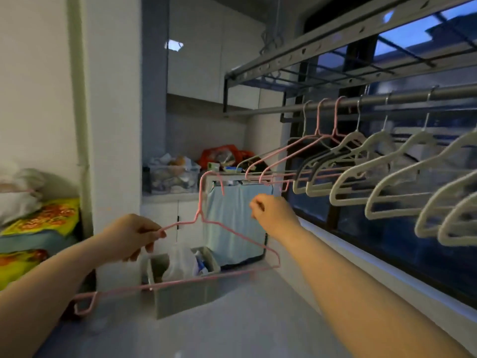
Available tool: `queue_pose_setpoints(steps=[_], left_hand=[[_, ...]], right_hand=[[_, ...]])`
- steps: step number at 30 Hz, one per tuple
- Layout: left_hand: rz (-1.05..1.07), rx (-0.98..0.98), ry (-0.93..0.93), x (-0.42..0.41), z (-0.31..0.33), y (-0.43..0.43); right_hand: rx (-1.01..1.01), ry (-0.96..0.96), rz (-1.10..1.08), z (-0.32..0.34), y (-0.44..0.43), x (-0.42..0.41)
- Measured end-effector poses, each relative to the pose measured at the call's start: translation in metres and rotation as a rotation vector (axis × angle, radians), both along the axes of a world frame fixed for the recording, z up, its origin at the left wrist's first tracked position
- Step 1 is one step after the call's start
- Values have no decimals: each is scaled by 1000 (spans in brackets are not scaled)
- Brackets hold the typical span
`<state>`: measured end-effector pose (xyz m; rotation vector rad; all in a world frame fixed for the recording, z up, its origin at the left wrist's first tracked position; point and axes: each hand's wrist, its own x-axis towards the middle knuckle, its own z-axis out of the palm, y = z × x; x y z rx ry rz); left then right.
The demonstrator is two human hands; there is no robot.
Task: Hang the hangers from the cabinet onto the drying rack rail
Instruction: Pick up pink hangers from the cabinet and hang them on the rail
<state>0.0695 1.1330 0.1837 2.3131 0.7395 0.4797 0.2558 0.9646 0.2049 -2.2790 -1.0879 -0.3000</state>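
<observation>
- Pink wire hanger (199, 218) is held low at near centre-left, hook pointing up, well below the rail (402, 97) and apart from it.
- Left hand (131, 236): fingers pinch the hanger's left shoulder wire; the rest of the frame hangs free over the grey bin (185, 297).
- Right hand (275, 211): raised to the right of the hanger's hook, fingers curled in, nothing seen in them, not touching the hanger.
- Rail runs along the window (387, 233) on the right, under the drying rack (304, 69).
- On the rail already: two pink wire hangers (319, 120) at the far end beside a pale wire one (304, 117), then a row of thick white hangers (361, 178) running nearer on the right.
- Far centre: white cabinet (170, 211) with clutter on top, blue cloth (232, 223) draped to its right.
- Bin holds a white plastic bag (180, 262).
</observation>
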Motion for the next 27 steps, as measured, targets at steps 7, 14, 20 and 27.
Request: queue_pose_setpoints(steps=[7,14,20,27], left_hand=[[162,75,-82,64,33,57],[138,216,-181,159,67,119],[0,362,-264,258,116,162],[-248,405,-329,356,150,167]], right_hand=[[153,-186,-105,84,59,53],[147,-332,-358,168,92,114],[64,-515,-679,232,86,167],[-85,-334,-863,230,65,209]])
